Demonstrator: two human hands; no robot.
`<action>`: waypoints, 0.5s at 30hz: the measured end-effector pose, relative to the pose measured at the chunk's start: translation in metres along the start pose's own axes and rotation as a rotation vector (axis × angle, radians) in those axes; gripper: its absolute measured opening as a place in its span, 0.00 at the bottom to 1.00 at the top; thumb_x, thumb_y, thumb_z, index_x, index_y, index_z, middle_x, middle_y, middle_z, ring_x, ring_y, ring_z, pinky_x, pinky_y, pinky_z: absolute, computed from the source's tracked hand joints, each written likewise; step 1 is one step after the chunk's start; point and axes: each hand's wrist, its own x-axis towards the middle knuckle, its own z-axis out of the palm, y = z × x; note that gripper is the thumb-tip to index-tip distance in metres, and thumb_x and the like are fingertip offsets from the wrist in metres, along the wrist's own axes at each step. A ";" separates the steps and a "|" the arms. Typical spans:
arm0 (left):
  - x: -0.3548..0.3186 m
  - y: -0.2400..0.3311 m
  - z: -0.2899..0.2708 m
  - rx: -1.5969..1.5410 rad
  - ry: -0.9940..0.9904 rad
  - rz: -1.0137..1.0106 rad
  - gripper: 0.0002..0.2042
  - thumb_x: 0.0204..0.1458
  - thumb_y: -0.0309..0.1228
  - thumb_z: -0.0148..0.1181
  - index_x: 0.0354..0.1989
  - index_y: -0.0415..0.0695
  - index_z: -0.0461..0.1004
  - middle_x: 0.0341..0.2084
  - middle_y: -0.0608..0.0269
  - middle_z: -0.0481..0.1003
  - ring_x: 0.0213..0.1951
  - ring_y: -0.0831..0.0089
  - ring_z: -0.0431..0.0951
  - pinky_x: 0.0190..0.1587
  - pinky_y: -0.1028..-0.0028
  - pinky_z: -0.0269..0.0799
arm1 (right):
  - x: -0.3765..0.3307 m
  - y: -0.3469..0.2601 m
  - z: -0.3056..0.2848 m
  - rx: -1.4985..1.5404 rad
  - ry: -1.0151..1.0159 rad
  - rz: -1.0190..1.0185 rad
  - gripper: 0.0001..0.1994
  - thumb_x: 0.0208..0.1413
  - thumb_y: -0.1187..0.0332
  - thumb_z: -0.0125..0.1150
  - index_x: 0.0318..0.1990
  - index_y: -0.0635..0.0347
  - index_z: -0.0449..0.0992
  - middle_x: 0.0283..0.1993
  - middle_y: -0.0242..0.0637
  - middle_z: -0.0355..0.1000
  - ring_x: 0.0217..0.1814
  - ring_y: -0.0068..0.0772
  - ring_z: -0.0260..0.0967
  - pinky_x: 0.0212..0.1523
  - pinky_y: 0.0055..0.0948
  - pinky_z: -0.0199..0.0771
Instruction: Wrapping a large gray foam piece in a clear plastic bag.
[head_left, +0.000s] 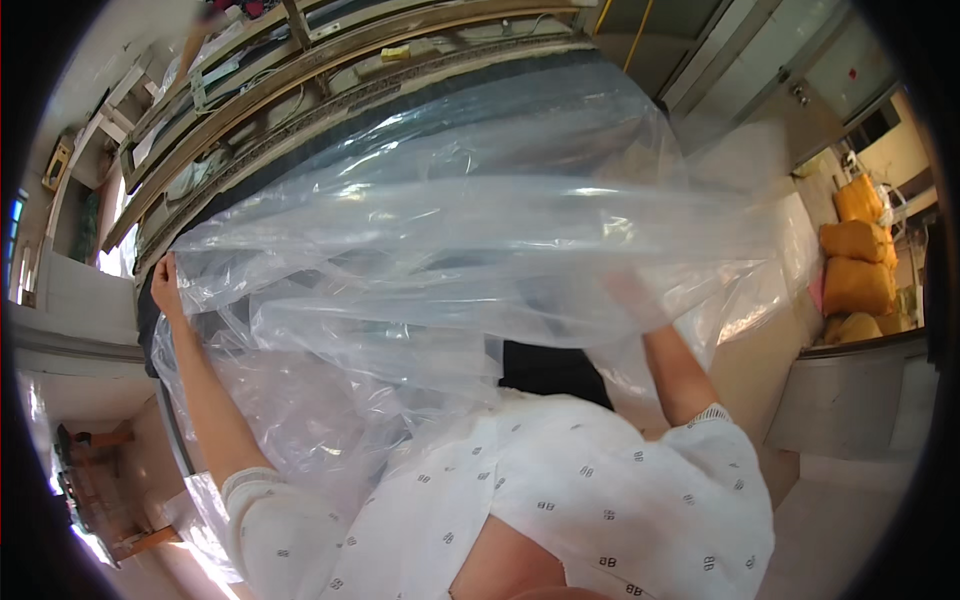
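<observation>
Left hand at far left, fingers drawn together, pinching the left edge of a clear plastic sheet. Wooden rails run behind, small yellow block on them. Sheet lies in loose, shiny folds across the middle, over a dark tabletop and down toward the person's white patterned shirt. Right hand, right of centre, is blurred and seen through the sheet; can't tell how far open or whether it grips. Orange-yellow sacks stacked at far right, well apart.
</observation>
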 end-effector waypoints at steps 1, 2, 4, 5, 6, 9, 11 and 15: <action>-0.004 0.004 0.010 -0.028 -0.005 -0.007 0.15 0.52 0.41 0.55 0.34 0.39 0.75 0.21 0.68 0.72 0.25 0.83 0.67 0.31 0.82 0.64 | -0.021 0.021 0.006 -0.167 -0.086 -0.047 0.15 0.57 0.64 0.46 0.50 0.60 0.66 0.48 0.36 0.66 0.50 0.33 0.63 0.50 0.30 0.63; -0.002 0.014 0.014 0.016 -0.015 -0.014 0.15 0.52 0.41 0.55 0.34 0.40 0.75 0.21 0.68 0.72 0.25 0.83 0.67 0.31 0.81 0.64 | -0.037 0.074 -0.009 -0.329 -0.170 -0.087 0.16 0.56 0.64 0.46 0.50 0.61 0.65 0.49 0.37 0.66 0.51 0.34 0.62 0.52 0.30 0.62; -0.011 0.024 0.014 0.085 -0.018 -0.041 0.15 0.52 0.41 0.55 0.34 0.40 0.75 0.21 0.68 0.72 0.25 0.82 0.68 0.31 0.81 0.64 | -0.013 0.113 -0.043 -0.848 -0.562 0.281 0.17 0.58 0.61 0.45 0.52 0.57 0.67 0.46 0.33 0.68 0.49 0.31 0.65 0.52 0.30 0.62; -0.016 0.023 0.000 0.117 -0.044 -0.051 0.15 0.52 0.41 0.54 0.34 0.40 0.75 0.21 0.67 0.73 0.25 0.82 0.68 0.31 0.81 0.64 | 0.024 0.046 -0.037 -0.823 -0.582 0.267 0.17 0.58 0.61 0.45 0.52 0.57 0.67 0.46 0.33 0.68 0.49 0.31 0.65 0.52 0.30 0.62; -0.009 0.029 -0.006 0.122 -0.069 -0.039 0.14 0.52 0.41 0.54 0.34 0.41 0.75 0.22 0.67 0.73 0.26 0.82 0.69 0.32 0.81 0.65 | 0.066 0.074 -0.120 -0.514 -0.246 0.390 0.19 0.58 0.58 0.44 0.53 0.59 0.65 0.48 0.35 0.67 0.49 0.32 0.65 0.51 0.29 0.63; -0.008 0.031 0.002 0.108 -0.095 0.029 0.14 0.52 0.40 0.54 0.35 0.41 0.75 0.23 0.66 0.74 0.27 0.81 0.70 0.33 0.80 0.65 | 0.197 0.044 -0.242 0.440 0.741 0.680 0.26 0.59 0.51 0.41 0.55 0.64 0.61 0.53 0.41 0.64 0.50 0.36 0.65 0.50 0.26 0.65; -0.010 0.048 0.016 0.038 -0.094 0.044 0.14 0.52 0.41 0.54 0.36 0.42 0.75 0.25 0.64 0.75 0.28 0.78 0.72 0.33 0.78 0.66 | 0.258 0.060 -0.306 0.156 0.871 0.740 0.31 0.51 0.41 0.47 0.44 0.65 0.72 0.40 0.42 0.72 0.42 0.34 0.70 0.46 0.30 0.70; -0.010 0.019 0.000 0.239 0.077 -0.038 0.15 0.52 0.42 0.52 0.37 0.42 0.75 0.29 0.58 0.76 0.31 0.68 0.74 0.37 0.73 0.67 | 0.343 0.085 -0.273 -0.645 0.497 -0.225 0.18 0.48 0.54 0.60 0.41 0.56 0.73 0.43 0.37 0.70 0.47 0.35 0.64 0.51 0.31 0.59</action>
